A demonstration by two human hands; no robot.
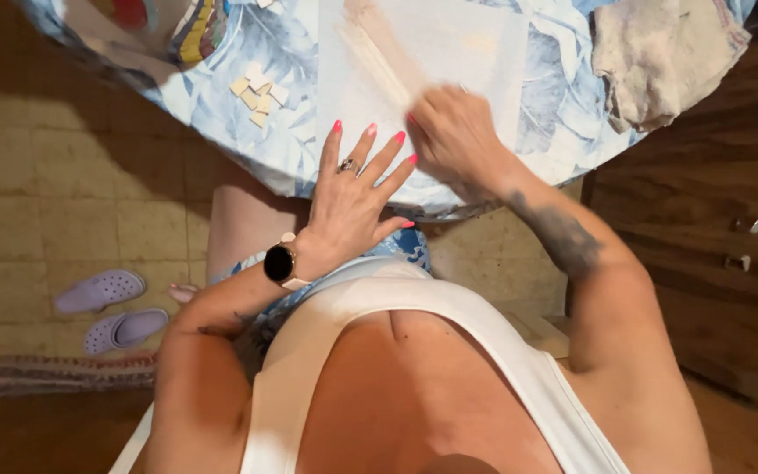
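Fingers of the left hand [354, 197] are spread wide and flat, holding nothing, the palm hovering at the near edge of the table [563, 83], which wears a blue leaf-patterned cloth. A ring sits on one finger and a dark round watch [279, 262] is strapped at the wrist. The right hand [454, 136] lies just beside it, curled closed over the near end of a pale flat sheet [432, 44] spread on the table; what exactly the fingers pinch is blurred, so I cannot tell beyond that they are bent down onto the sheet. A streak of tan strips [383, 48] runs diagonally across the sheet up from that hand. Small cream square pieces [258, 92] cluster to the left on the cloth, well apart from both hands. A crumpled beige rag [660, 53] rests at the table's right. Two lilac clogs [111, 307] lie on the tiled floor.
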